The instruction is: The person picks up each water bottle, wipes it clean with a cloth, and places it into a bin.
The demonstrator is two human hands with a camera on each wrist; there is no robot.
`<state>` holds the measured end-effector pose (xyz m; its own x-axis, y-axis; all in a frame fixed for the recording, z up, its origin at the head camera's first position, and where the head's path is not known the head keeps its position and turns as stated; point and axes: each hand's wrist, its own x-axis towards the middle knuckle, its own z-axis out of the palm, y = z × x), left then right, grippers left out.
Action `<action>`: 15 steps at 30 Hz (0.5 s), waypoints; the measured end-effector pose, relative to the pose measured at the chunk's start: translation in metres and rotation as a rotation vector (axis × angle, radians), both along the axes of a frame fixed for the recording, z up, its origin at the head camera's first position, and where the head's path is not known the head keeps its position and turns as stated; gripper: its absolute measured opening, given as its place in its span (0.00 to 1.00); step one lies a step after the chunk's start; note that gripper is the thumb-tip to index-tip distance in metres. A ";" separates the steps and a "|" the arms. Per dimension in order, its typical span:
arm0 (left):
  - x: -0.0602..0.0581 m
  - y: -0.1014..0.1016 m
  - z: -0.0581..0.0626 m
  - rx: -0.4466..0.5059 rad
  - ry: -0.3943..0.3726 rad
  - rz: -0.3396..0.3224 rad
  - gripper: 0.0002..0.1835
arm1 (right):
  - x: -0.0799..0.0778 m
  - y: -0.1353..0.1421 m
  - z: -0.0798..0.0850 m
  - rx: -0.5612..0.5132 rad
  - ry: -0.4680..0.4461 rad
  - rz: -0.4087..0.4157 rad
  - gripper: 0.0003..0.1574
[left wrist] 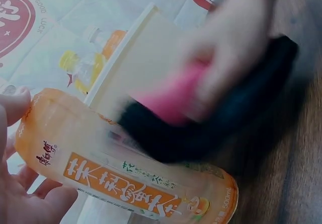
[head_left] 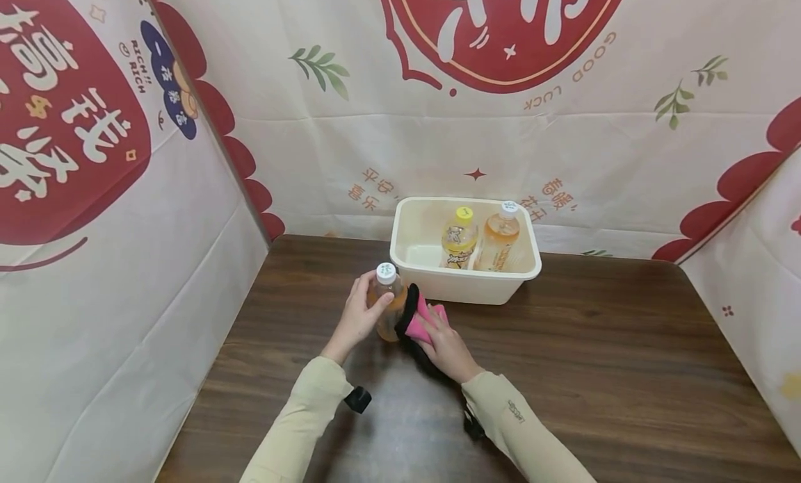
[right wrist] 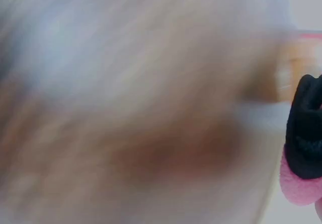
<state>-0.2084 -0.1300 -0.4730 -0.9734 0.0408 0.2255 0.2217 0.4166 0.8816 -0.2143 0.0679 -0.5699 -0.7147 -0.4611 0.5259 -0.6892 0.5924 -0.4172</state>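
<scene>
My left hand (head_left: 357,323) grips an orange-labelled drink bottle (head_left: 391,320) with a white cap, near the top. In the left wrist view the drink bottle (left wrist: 121,158) lies across the picture, its orange label toward the camera. My right hand (head_left: 449,351) holds a soft pink-and-black cloth (head_left: 418,324) against the bottle's right side. Motion blurs this hand and cloth in the left wrist view. At the right edge of the right wrist view, the cloth (right wrist: 301,184) shows a fuzzy pink part and a black part; the rest there is mostly blur.
Behind the hands, a cream plastic bin (head_left: 450,286) stands at the back of the dark wooden table (head_left: 601,372). Inside its right half are a yellow-capped bottle (head_left: 459,241) and a white-capped orange drink bottle (head_left: 499,241). Printed cloth walls (head_left: 313,142) enclose the table's back and sides.
</scene>
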 end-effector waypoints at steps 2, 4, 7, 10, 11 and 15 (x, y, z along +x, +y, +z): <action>-0.001 0.000 0.000 -0.001 0.019 0.005 0.25 | 0.000 -0.002 0.016 -0.065 0.054 0.021 0.31; 0.000 0.001 -0.001 0.001 0.020 0.008 0.25 | 0.000 -0.003 0.033 -0.106 0.109 0.038 0.32; 0.001 0.001 -0.001 0.006 0.011 0.015 0.25 | -0.001 -0.006 0.059 -0.117 0.170 0.055 0.32; 0.002 0.001 -0.001 0.021 0.010 0.012 0.24 | -0.003 -0.010 0.082 -0.119 0.193 0.081 0.32; 0.002 0.001 -0.001 0.026 0.016 0.010 0.23 | -0.004 -0.012 0.088 -0.124 0.188 0.089 0.32; 0.001 0.000 0.000 0.041 0.019 0.001 0.24 | -0.008 -0.016 0.099 -0.149 0.163 0.107 0.31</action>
<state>-0.2071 -0.1298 -0.4735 -0.9690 0.0301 0.2453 0.2380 0.3801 0.8938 -0.2223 0.0519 -0.4710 -0.5661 -0.4383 0.6982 -0.8101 0.4527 -0.3726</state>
